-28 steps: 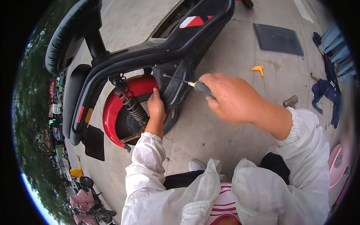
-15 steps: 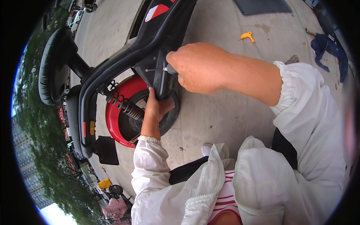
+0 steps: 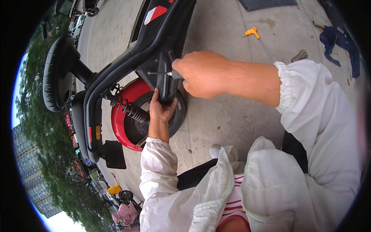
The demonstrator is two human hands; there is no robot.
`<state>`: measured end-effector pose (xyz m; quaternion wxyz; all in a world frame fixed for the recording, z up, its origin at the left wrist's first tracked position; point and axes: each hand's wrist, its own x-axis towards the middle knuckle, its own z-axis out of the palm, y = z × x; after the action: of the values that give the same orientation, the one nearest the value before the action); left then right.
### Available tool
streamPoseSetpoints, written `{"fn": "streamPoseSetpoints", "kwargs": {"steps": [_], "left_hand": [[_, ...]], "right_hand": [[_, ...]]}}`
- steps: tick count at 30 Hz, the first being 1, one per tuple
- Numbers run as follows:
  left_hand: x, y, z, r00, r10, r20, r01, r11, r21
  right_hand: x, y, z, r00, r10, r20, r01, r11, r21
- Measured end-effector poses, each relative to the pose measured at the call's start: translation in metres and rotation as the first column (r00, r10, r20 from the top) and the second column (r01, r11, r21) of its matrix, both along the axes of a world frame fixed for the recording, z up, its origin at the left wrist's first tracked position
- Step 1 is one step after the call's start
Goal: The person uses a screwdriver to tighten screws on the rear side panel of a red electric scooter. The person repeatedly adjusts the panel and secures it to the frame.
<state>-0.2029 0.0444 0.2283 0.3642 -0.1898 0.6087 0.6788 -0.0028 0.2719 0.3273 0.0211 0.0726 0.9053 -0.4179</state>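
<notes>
A black plastic panel [image 3: 154, 68] on the scooter's side narrows toward its lower end. My right hand [image 3: 203, 74] is closed around the dark handle of a screwdriver [image 3: 159, 73], whose thin shaft points left with its tip at the panel. At the panel's lower end is my left hand [image 3: 161, 111], palm partly showing, cupping it between fingers and thumb. Behind that hand are the rear wheel's black tyre [image 3: 178, 116] and red fender [image 3: 119, 121]. A coil-spring shock absorber [image 3: 133, 111] slants just left of the left hand.
A yellow-handled tool [image 3: 253, 32] with a long thin shaft lies on the concrete at the upper right. Beyond it are a dark blue cloth [image 3: 340, 44] and a dark mat [image 3: 268, 4]. The scooter's black padded backrest [image 3: 58, 73] sticks out at the left.
My left hand has turned at the panel's lower end, showing more of its palm and its thumb. My right hand keeps hold of the screwdriver at the panel. The whole view has shifted slightly.
</notes>
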Motion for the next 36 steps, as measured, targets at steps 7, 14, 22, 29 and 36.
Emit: {"fn": "streamPoseSetpoints", "kwargs": {"steps": [7, 14, 22, 29, 36], "left_hand": [[-0.019, -0.013, 0.003, 0.996, -0.089, -0.022, 0.088, 0.996, -0.03], [-0.013, -0.009, 0.011, 0.989, -0.131, -0.062, 0.13, 0.991, -0.006], [-0.016, -0.007, 0.01, 0.976, -0.181, -0.118, 0.175, 0.983, -0.056], [-0.029, -0.001, 0.017, 0.983, -0.181, -0.042, 0.175, 0.979, -0.105], [-0.036, -0.003, 0.008, 0.991, -0.132, 0.007, 0.132, 0.984, -0.116]], "right_hand": [[0.002, -0.005, -0.04, 0.957, -0.15, -0.247, 0.094, 0.97, -0.226], [0.006, 0.015, -0.033, 0.963, 0.031, 0.269, 0.223, 0.471, -0.853], [0.012, -0.016, -0.018, 0.994, -0.018, -0.107, 0.059, 0.915, 0.399], [-0.001, 0.015, -0.017, 0.957, -0.189, 0.22, 0.283, 0.439, -0.853], [-0.006, 0.018, -0.017, 0.974, -0.218, -0.056, 0.164, 0.857, -0.489]]}}
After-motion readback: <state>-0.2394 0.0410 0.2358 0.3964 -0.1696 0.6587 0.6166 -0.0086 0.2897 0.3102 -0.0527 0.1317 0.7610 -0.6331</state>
